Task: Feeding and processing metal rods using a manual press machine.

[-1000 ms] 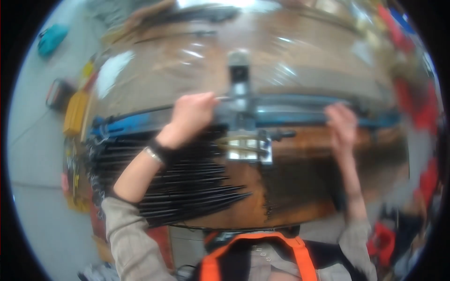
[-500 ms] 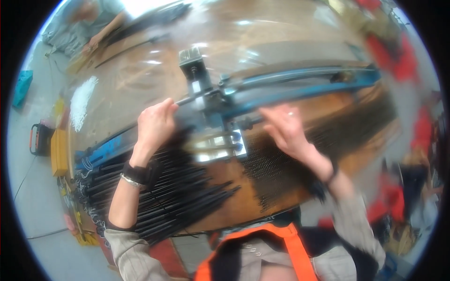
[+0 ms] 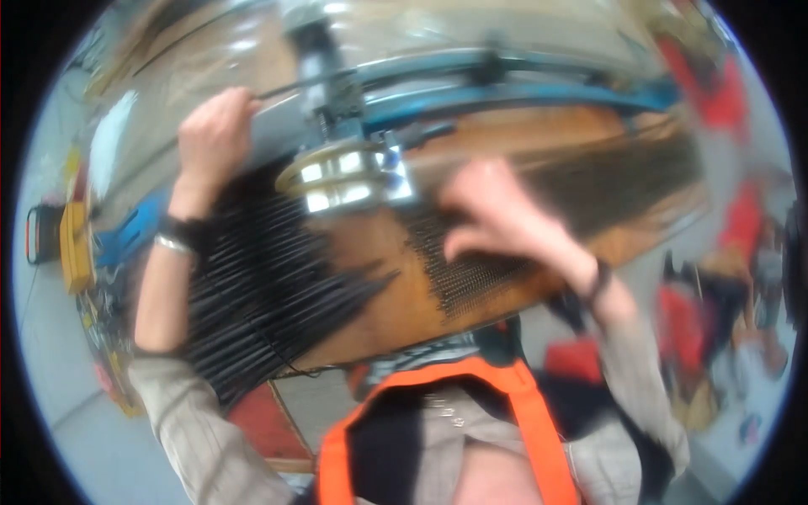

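Note:
My left hand point(image 3: 215, 139) is closed in a fist around a thin dark rod point(image 3: 276, 89). The rod runs from the fist toward a metal clamping machine point(image 3: 332, 101) on the table. My right hand point(image 3: 497, 210) is smeared by motion, its thumb apart from the fingers and no object visible in it. It hovers above a dense layer of dark, coil-patterned pieces point(image 3: 480, 273), right of the machine's shiny metal block with a yellowish round part point(image 3: 337, 172). Below my left hand lies a spread of long black rods point(image 3: 261, 278).
A blue rail frame point(image 3: 539, 91) stretches right from the machine, with a dark block point(image 3: 488, 63) on it. A yellow box point(image 3: 76, 244) and a black-and-orange case point(image 3: 42, 234) stand at the left. Red items point(image 3: 682, 324) and blurred people are at the right.
The view has shifted, so the machine appears higher and farther left. My right hand has drawn back from beside the machine, over the coil-patterned pieces. My left fist stays on the rod.

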A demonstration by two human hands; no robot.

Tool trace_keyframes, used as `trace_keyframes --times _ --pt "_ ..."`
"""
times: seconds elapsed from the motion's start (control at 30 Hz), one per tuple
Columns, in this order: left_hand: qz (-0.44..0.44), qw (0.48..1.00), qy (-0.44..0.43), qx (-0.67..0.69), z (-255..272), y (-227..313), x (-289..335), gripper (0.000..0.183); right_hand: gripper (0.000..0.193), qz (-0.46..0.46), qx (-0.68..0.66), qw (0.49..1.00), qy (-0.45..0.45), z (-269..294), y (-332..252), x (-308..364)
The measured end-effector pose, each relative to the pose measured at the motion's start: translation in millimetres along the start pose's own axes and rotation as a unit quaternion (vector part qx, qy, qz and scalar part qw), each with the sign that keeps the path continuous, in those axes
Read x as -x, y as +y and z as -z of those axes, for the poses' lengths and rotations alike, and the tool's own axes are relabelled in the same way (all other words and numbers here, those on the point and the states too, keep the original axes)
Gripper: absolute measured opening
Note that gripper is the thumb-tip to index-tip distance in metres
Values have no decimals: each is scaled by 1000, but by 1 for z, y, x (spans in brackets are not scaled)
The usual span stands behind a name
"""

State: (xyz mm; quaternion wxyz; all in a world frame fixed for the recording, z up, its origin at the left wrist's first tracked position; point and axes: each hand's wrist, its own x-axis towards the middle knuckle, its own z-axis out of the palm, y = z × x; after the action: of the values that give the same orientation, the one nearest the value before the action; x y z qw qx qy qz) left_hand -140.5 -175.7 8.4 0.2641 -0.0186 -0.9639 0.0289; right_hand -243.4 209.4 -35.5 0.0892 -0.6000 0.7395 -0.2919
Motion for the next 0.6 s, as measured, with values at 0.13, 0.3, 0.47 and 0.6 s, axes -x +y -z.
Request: trace_keyframes --times 0.13,0.3,0.47,0.6 --pt "-41 992 51 -105 11 -24 20 12 31 80 68 994 -15 -17 -3 13" --pt "89 987 -115 -67 55 69 74 22 23 49 36 998 -24 -11 1 -2" --pt "182 949 -255 34 85 170 147 22 17 36 -35 998 -28 -7 -23 -24" --pt "205 962 -178 -3 71 172 154 22 12 -22 -73 993 -87 4 -40 -29"
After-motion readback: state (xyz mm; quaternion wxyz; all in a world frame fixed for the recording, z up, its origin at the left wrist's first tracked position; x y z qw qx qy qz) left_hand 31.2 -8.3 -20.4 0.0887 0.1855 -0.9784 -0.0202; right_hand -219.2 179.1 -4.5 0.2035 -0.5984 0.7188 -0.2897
